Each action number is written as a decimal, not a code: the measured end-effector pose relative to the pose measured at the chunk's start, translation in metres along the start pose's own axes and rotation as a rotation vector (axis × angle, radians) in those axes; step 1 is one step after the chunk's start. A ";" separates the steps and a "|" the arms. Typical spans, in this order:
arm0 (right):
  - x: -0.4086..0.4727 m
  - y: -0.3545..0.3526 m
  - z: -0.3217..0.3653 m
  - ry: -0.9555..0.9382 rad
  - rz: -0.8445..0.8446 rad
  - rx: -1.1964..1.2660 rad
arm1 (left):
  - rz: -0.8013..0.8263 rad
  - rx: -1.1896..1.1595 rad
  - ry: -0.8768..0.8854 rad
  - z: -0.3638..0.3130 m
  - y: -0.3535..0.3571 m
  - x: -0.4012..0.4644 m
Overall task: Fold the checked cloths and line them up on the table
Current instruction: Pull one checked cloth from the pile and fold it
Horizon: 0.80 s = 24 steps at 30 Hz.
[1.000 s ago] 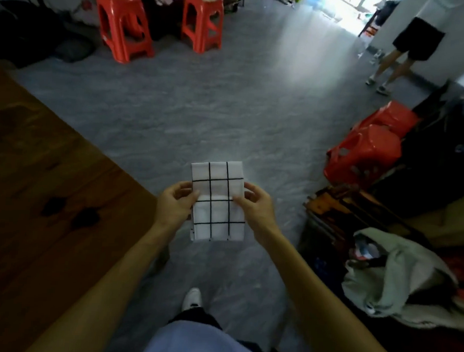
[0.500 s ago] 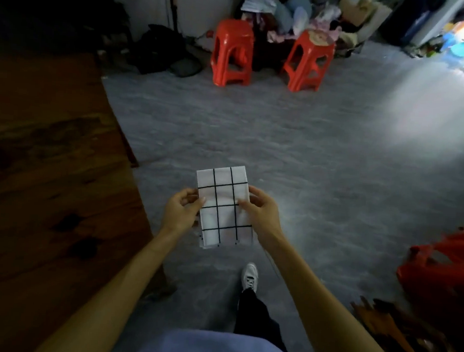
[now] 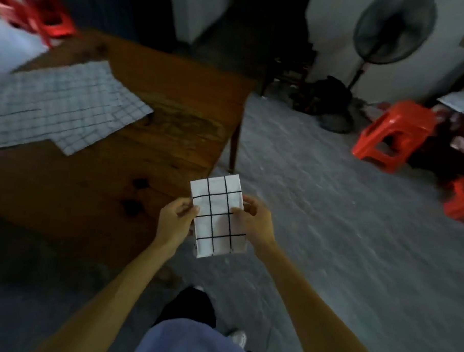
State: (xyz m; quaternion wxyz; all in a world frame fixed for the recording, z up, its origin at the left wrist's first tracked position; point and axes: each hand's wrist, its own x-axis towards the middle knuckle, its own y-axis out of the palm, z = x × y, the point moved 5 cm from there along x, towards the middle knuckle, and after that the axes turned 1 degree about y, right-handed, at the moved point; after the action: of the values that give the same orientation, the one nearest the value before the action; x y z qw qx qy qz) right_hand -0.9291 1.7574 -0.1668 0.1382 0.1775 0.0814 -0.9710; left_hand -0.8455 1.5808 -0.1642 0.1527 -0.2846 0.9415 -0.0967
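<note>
I hold a small folded white cloth with black checks [image 3: 218, 217] upright in front of me, over the floor just off the table's near right corner. My left hand [image 3: 177, 221] pinches its left edge and my right hand [image 3: 252, 222] pinches its right edge. On the brown wooden table [image 3: 157, 146] to the left lie unfolded checked cloths [image 3: 61, 104], spread flat and overlapping near the far left side.
A table leg [image 3: 233, 146] stands just beyond the cloth. Orange plastic stools [image 3: 395, 135] sit on the grey floor at right, another red stool [image 3: 49, 21] at top left. A standing fan [image 3: 391, 31] is at the back wall. Dark clutter lies near the fan's base.
The view has swung left, bringing the table corner and the spread checked cloths into sight. The folded cloth stays held between both hands the same way.
</note>
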 end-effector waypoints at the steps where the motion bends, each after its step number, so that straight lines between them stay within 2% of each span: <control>1: 0.010 0.010 0.001 0.004 0.049 -0.017 | -0.049 -0.006 -0.023 0.002 -0.007 0.002; 7: 0.065 0.073 0.025 -0.044 0.312 -0.164 | -0.263 -0.088 -0.124 0.028 -0.047 0.029; 12: 0.105 0.111 0.038 -0.072 0.432 -0.329 | -0.435 -0.173 -0.190 0.046 -0.059 0.060; 17: 0.146 0.148 0.046 -0.106 0.523 -0.441 | -0.502 -0.253 -0.201 0.059 -0.072 0.087; 24: 0.186 0.205 0.035 -0.099 0.644 -0.609 | -0.567 -0.275 -0.341 0.091 -0.092 0.114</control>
State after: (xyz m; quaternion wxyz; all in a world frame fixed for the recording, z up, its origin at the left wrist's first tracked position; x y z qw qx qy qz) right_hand -1.0461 1.5116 -0.2253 0.4832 0.0984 0.2975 -0.8175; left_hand -0.8579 1.4325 -0.2508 0.2347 -0.5645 0.7903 0.0412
